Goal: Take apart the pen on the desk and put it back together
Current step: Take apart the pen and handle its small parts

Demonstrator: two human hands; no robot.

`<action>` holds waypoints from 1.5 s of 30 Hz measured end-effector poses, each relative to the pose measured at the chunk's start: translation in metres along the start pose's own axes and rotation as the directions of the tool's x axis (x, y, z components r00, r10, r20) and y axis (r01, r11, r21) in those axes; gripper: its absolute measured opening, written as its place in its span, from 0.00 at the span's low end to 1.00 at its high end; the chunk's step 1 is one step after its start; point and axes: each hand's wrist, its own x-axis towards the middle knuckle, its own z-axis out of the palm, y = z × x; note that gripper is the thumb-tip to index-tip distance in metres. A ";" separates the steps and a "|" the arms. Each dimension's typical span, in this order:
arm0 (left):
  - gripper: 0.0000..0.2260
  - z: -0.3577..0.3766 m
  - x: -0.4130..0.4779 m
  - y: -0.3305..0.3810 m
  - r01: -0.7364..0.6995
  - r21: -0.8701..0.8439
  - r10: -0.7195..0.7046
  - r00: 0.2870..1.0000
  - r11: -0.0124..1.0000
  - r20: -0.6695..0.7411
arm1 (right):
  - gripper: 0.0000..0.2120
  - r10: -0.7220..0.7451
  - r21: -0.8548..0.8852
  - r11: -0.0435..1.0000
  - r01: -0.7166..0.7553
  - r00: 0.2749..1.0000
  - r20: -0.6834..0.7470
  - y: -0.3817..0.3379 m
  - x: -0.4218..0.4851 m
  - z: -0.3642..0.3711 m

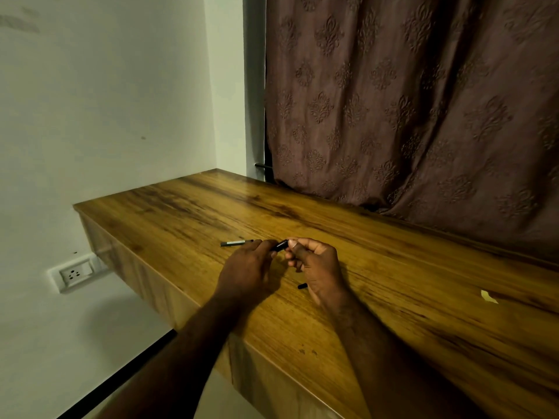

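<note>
A: Pen status?

B: Apart, three pieces visible. Short black pen section [279, 245] held just above the desk [393, 282], bridging both hands, tilted with the right-hand end higher.

A: Grip, left side?

B: Left hand [248, 267]: fingers curled, pinching the lower end of the black pen section. Palm turned down, back of hand toward camera.

A: Grip, right side?

B: Right hand [316, 267]: thumb and forefinger pinched on the upper end of the same section. Remaining fingers curled in toward the palm.

A: Other pieces?

B: Grey pen barrel [237, 243] lying flat on the desk just beyond the left fingertips, its near end hidden behind them. Small black piece [302, 286] lying on the desk just beside the heel of the right hand, partly covered. Cap or tip: cannot tell.

A: Surroundings?

B: Wooden desk set into a corner against a white wall [121, 101]. Patterned brown curtain [408, 101] hanging along the far edge. Yellowish paper scrap [488, 296] on the desk, well apart to the right of the hands. Wall socket [75, 272] below the desk's left end.
</note>
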 end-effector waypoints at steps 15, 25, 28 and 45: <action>0.20 -0.002 0.000 0.000 0.005 -0.043 -0.004 1.000 0.999 0.025 | 0.10 -0.070 -0.276 0.956 0.094 0.993 0.098 -0.013 0.004 -0.003; 0.26 -0.001 0.000 -0.004 0.048 -0.141 -0.044 0.999 0.989 0.026 | 0.12 -0.134 -0.320 0.931 0.173 0.981 0.141 -0.010 0.008 0.004; 0.28 0.002 0.000 -0.007 0.052 -0.142 -0.051 0.999 0.988 0.013 | 0.12 -0.146 -0.324 0.928 0.183 0.980 0.134 -0.008 0.008 0.004; 0.11 0.010 0.003 -0.016 0.114 0.115 -0.125 0.988 0.987 0.088 | 0.12 -0.067 -0.921 0.382 0.071 0.997 0.049 0.009 0.041 -0.030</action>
